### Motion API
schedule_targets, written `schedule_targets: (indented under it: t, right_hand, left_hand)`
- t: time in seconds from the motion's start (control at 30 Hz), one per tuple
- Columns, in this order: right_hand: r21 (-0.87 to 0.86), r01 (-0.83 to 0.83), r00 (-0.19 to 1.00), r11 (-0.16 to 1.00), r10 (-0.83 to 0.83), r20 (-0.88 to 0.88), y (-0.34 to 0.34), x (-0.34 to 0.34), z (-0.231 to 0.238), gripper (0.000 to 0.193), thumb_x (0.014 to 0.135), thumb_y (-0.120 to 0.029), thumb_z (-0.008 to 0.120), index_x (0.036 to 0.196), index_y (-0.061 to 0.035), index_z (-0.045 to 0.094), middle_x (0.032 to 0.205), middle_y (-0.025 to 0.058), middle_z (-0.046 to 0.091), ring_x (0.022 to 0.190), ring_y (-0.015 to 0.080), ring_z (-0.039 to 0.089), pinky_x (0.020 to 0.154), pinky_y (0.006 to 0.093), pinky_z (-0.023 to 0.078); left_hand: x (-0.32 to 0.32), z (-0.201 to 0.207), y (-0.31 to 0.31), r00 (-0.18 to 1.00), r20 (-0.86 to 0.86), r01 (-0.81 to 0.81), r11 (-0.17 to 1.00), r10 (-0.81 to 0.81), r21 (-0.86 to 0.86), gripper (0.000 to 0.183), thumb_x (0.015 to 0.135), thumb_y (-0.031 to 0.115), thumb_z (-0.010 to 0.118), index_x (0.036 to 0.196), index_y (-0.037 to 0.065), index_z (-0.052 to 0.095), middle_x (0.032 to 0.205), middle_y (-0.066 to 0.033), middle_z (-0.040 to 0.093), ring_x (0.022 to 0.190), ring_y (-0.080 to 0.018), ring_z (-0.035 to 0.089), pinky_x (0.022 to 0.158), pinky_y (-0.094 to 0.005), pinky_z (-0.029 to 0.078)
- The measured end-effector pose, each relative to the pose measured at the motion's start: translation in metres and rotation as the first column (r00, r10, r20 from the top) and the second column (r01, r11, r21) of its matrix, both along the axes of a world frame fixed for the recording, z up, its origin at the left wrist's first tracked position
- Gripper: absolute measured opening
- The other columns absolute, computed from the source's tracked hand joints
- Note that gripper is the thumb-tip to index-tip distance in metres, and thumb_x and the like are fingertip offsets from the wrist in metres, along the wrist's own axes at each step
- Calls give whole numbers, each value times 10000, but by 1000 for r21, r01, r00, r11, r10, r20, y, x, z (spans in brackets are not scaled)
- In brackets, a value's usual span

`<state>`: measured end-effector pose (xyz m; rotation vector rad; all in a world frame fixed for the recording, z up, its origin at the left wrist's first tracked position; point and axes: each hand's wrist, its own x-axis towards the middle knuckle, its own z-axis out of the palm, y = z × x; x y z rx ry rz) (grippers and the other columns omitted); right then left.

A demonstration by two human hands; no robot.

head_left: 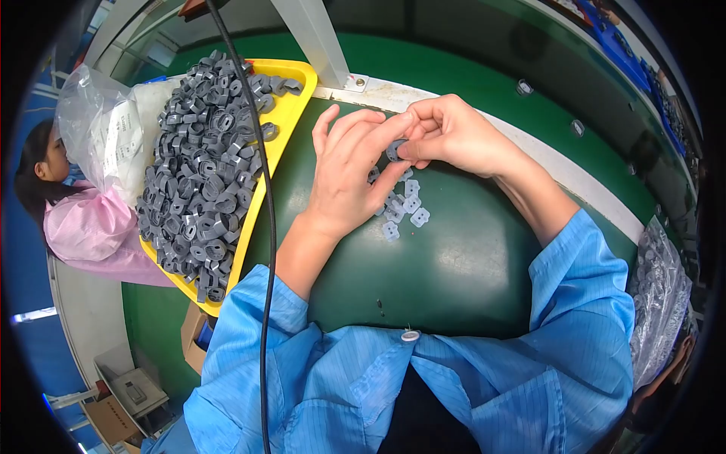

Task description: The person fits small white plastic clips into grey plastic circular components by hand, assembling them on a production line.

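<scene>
Between the fingertips of both hands is a small dark grey plastic part. My left hand pinches it from the left with thumb and forefinger, the other fingers raised. From the right, my right hand grips its edge with thumb and bent fingers; whether a second small piece is in those fingers is hidden. Just below the hands, several small translucent white pieces with holes lie loose on the green work surface. Another grey part shows partly under my left hand.
To the left, a yellow tray is heaped with grey plastic parts. A black cable hangs across the view. Beyond a pale rail runs a green belt with small pieces. A clear plastic bag lies right; a person in pink sits left.
</scene>
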<state>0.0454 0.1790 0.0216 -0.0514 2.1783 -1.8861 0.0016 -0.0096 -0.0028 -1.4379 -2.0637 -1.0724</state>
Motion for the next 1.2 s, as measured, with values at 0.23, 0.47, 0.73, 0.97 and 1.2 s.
schedule_targets:
  t: [0.23,0.47,0.73,0.97,1.2]
  right_hand:
    - [-397,63,981,916,17,195,19,-2,-5,275,885,-117,613,1116,30,613,950,140,674,798,148,679,745,238,573]
    - [-418,38,997,907,-9,73,1,-5,-11,298,856,-113,653,1117,18,594,943,92,664,838,118,646,774,233,543]
    - [-500,43,996,865,4,93,0,1,-12,262,801,-24,620,1059,1,580,1097,92,622,889,96,603,799,230,493]
    - [-50,382,909,923,-385,-157,46,-16,-13,146,766,-64,627,893,-88,557,730,-49,533,635,38,455,582,186,350]
    - [390,628,778,674,-542,-317,130,-29,-45,289,756,-125,665,1015,-23,590,782,2,586,708,89,526,670,234,432]
  left_hand:
    - [0,0,2,999,11,-45,994,44,98,638,652,77,766,1241,135,527,995,-4,617,1044,-217,540,1024,-463,259]
    - [-5,-1,3,997,-18,-69,993,71,98,660,661,73,763,1265,125,502,1012,5,624,1064,-223,536,1020,-456,272]
    - [3,-3,10,1000,-21,-9,982,13,189,606,685,110,788,1231,106,525,1046,-49,626,1010,-242,587,1003,-459,321]
    - [-18,28,-27,911,-168,-407,886,377,-219,457,718,138,720,1148,101,569,1142,-93,548,1100,-286,508,962,-437,357]
    - [-81,51,-79,666,-110,-552,388,738,-738,399,842,321,632,1094,14,584,979,-210,648,914,-368,631,812,-457,500]
